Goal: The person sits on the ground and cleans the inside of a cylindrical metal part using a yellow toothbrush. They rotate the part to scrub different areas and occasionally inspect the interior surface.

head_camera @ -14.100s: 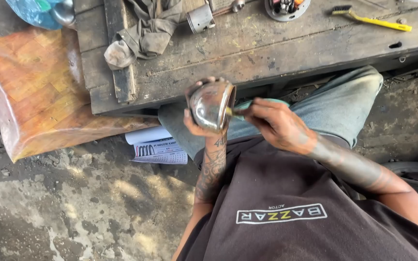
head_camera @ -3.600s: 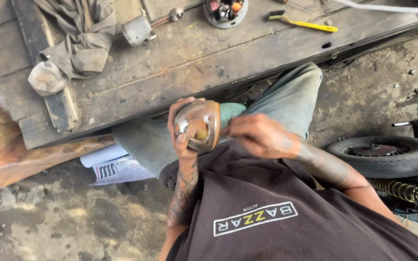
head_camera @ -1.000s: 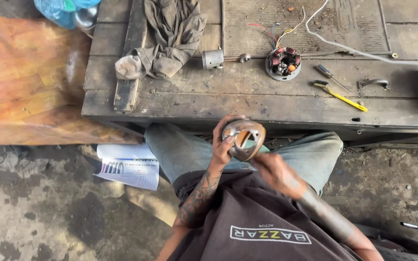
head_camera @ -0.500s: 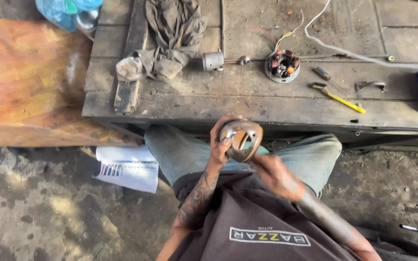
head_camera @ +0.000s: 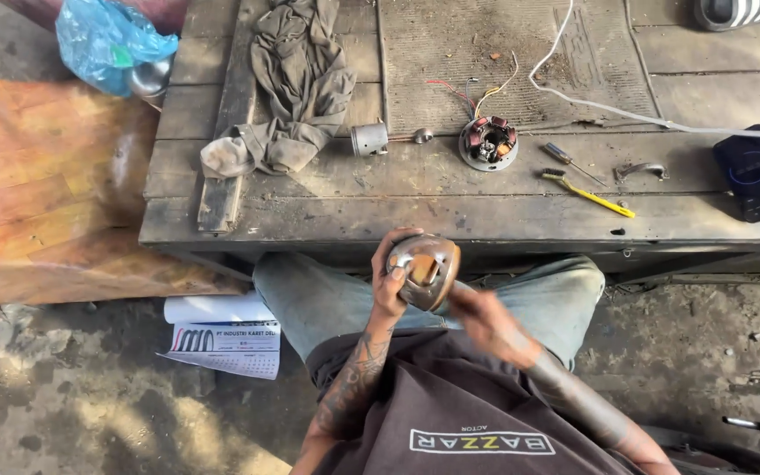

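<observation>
metal shell: round, rusty bowl-shaped housing (head_camera: 422, 271), held above the person's lap, just in front of the bench edge.
shell facing: open mouth turned to about 4 o'clock, toward the person and slightly up; domed back faces 10 o'clock, toward the bench. Short axis through the mouth runs 10-to-4; the rim's long span runs roughly 1-to-7.
shell inside: orange-brown patch visible through the opening, with a lighter metal rim around it.
left hand: (head_camera: 388, 274) clenched on the shell from its 9 o'clock side, fingers wrapped over the dome and top rim, thumb on the near rim.
right hand: (head_camera: 485, 318) at 4 o'clock of the shell, motion-blurred, fingers drawn together at the shell's lower rim. Cannot tell whether it grips anything; whatever sits between the fingertips is too blurred to make out.
bench: worn wooden workbench (head_camera: 415, 198) at 12 o'clock of the hands.
on bench: grey rag (head_camera: 296, 84) at 11 o'clock, small metal cylinder (head_camera: 369, 139) beside it, wired coil plate (head_camera: 488, 143) at 12–1 o'clock, yellow-handled brush (head_camera: 589, 193) and screwdriver (head_camera: 572, 162) at 2 o'clock, dark phone (head_camera: 755, 178) far at 2–3 o'clock.
floor: printed paper sheets (head_camera: 220, 336) at 9 o'clock of the hands, on rough concrete.
</observation>
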